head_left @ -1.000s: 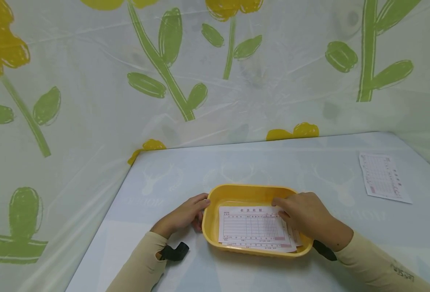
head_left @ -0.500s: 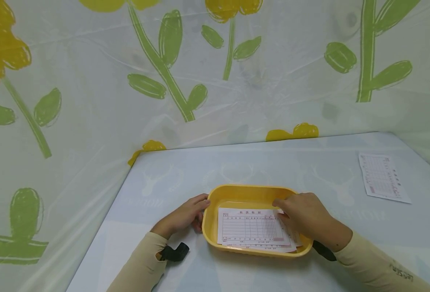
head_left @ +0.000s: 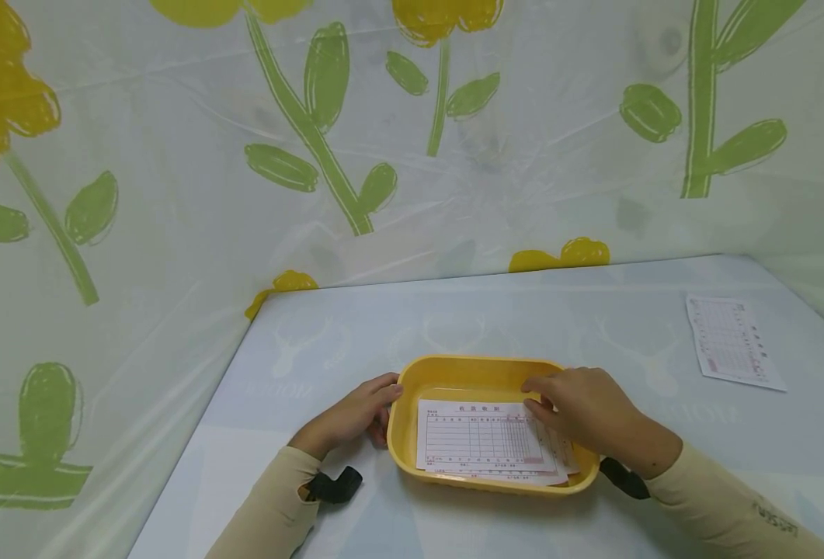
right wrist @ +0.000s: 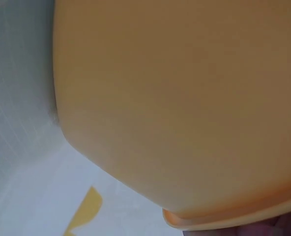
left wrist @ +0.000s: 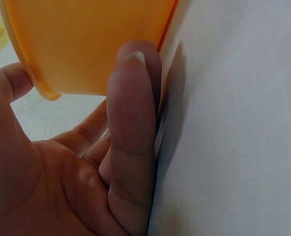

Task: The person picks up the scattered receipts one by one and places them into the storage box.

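A shallow yellow plastic basket [head_left: 485,371] stands on the table in front of me, holding a small overlapping stack of printed receipt slips [head_left: 481,439]. At its left end, my left hand [head_left: 352,411] holds the rim, the thumb on the edge and the fingers along the outside wall, as the left wrist view shows. My right hand [head_left: 586,407] reaches over the right end of the basket. Its thumb touches the top slip's upper right corner, with a gap to the index finger; the other fingers are hidden. The basket wall [right wrist: 175,108] fills most of the right wrist view.
A single receipt slip [head_left: 735,341] lies turned sideways at the table's far right. The pale cloth-covered table [head_left: 356,326] meets a flower-printed curtain [head_left: 509,178] behind and at the left. Black straps [head_left: 336,485] show at both wrists.
The top slip has shifted slightly toward me over the slips beneath. My right thumb has stretched out to the left onto its corner. The left hand and the basket have stayed in place.
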`<state>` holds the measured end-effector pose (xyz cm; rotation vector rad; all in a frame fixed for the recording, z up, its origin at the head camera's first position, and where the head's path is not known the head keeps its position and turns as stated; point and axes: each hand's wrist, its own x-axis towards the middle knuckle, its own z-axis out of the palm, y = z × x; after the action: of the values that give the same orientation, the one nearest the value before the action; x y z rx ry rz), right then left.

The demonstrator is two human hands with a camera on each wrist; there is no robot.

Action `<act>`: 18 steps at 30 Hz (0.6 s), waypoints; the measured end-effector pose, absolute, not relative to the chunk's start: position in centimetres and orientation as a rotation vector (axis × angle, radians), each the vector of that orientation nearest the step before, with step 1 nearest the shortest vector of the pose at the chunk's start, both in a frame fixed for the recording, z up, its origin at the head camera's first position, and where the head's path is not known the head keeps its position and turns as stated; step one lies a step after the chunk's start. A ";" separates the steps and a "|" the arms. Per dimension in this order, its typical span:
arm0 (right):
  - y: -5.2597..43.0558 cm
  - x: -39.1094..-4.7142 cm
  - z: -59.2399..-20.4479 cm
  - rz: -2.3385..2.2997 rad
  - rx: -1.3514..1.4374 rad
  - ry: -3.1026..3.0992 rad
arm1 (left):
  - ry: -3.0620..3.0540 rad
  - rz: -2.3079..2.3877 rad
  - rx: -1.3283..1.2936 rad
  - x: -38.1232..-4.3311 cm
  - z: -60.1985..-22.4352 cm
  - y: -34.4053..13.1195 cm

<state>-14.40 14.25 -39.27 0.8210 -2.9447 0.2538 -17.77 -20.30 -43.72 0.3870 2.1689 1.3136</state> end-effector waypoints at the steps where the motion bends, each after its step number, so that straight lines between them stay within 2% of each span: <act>1: 14.3 -14.4 -39.2 0.259 0.822 -2.939 | 2.169 1.313 0.385 -17.8 -43.7 -20.3; 18: 15.0 -14.6 -38.5 0.337 0.825 -2.872 | 2.169 1.317 0.393 -17.8 -43.8 -20.3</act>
<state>-14.57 14.98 -38.50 0.8250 -2.8724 0.3370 -17.80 -20.34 -43.77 0.3927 2.1694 1.3165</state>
